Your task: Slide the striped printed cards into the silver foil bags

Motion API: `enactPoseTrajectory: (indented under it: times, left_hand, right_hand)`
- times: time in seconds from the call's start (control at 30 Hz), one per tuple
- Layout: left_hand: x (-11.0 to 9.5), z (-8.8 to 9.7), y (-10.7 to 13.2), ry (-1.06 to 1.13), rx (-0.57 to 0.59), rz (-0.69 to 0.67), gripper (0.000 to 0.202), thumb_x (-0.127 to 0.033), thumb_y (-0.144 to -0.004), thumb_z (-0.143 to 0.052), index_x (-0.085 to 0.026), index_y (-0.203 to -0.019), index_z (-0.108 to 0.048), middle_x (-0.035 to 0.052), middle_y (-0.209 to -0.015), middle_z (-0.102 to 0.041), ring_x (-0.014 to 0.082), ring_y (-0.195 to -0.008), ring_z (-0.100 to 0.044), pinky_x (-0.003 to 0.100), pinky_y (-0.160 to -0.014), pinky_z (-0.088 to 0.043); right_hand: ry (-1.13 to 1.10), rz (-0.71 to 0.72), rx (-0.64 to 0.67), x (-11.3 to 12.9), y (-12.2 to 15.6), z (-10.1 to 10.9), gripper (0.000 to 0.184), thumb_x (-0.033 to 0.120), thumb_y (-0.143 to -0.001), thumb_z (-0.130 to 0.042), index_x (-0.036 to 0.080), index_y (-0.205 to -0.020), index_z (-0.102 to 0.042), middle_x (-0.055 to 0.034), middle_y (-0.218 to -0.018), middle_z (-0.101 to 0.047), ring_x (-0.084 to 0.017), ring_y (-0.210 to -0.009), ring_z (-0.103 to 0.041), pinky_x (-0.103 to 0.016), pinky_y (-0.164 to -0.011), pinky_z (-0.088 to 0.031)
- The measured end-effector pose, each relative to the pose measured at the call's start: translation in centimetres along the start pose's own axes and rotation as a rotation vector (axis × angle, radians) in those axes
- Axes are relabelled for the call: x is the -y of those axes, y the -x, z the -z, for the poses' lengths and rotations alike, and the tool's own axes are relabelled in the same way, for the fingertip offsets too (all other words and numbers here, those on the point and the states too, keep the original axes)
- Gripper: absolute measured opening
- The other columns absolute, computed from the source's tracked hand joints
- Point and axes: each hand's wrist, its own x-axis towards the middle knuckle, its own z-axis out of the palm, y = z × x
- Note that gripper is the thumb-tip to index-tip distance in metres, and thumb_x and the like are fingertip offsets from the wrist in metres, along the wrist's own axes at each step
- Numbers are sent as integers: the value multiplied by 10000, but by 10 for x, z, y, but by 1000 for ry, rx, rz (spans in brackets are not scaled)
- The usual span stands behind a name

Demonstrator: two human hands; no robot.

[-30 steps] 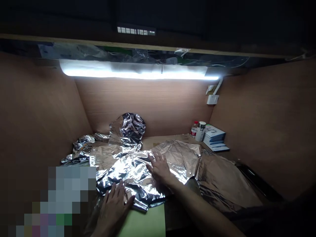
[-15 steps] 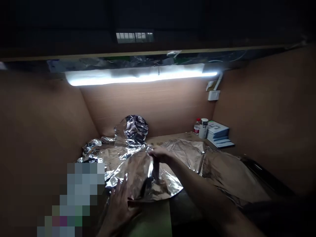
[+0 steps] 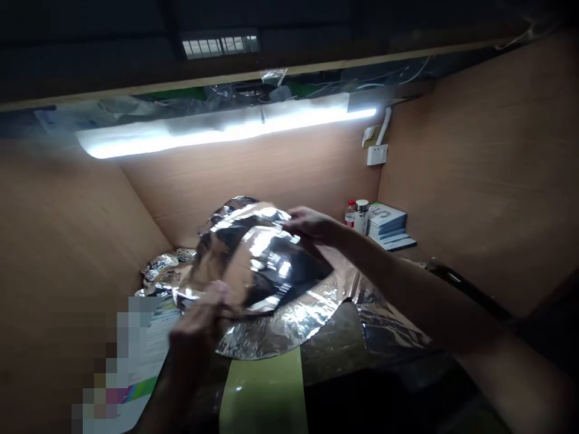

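While it was held up between both hands, the creased aluminium foil sheet [image 3: 257, 256] sat tilted, its bright face catching the strip light. The right hand [image 3: 311, 226] held the far edge in a narrow pinch between thumb and fingers, and the left hand [image 3: 202, 313] closed on the near edge, though shadow made its exact grip hard to read. Directly below the hands lay a wider spread of foil [image 3: 283, 330], and I could not tell whether the two were joined. Beyond the right hand stood a plastic bottle [image 3: 350, 214], a white jar [image 3: 361, 217] and a stack of booklets [image 3: 386, 220], while crumpled foil [image 3: 161, 268] lay off beyond the left hand. A green mat [image 3: 265, 392] showed below both hands. With foil this thin, a fingertip hold at the edges looked best, since it kept the sheet gently taut. A hard squeeze or a slack sag would probably have added creases or torn it.
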Motion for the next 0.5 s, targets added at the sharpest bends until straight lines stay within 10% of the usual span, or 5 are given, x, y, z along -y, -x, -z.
enactPoseTrajectory:
  times: [0.17, 0.3, 0.4, 0.5]
  left_hand:
    - [-148, -104, 48, 89, 573, -341, 608, -97, -950, -384, -160, -1543, -501, 185, -1518, -577, 365, -1359, -573, 551, -1067, -516]
    - [-250, -172, 55, 218, 723, -498, 499, -219, -1004, -435, -97, -1473, -553, 275, -1362, -657, 402, -1246, -635, 548, -928, -568]
    - [-272, -189, 47, 332, 734, -619, 611, -401, -991, -545, -163, -1549, -471, 224, -1559, -515, 402, -1479, -423, 591, -1126, -444]
    - [-227, -178, 15, 462, 663, -422, 562, -456, -900, -673, -289, -1432, -605, 88, -1541, -575, 335, -1481, -437, 517, -1216, -362]
  right_hand:
    - [550, -422, -132, -67, 125, 121, 289, 333, -727, -835, 118, -909, -771, -42, -795, -724, -162, -680, -661, -243, -635, -521]
    - [994, -696, -186, -78, 152, 162, 149, 234, -757, -817, 107, -820, -772, -116, -838, -758, -241, -813, -710, -317, -783, -532]
    - [1194, -687, -361, -87, 152, 156, 313, 299, -898, -731, 127, -1158, -749, -217, -1241, -708, -348, -1213, -625, -450, -1030, -450]
    - [1344, -619, -471, -118, 163, 126, 589, 462, -1016, -580, 269, -1561, -472, -192, -1656, -362, -396, -1529, -287, -603, -1183, -246]
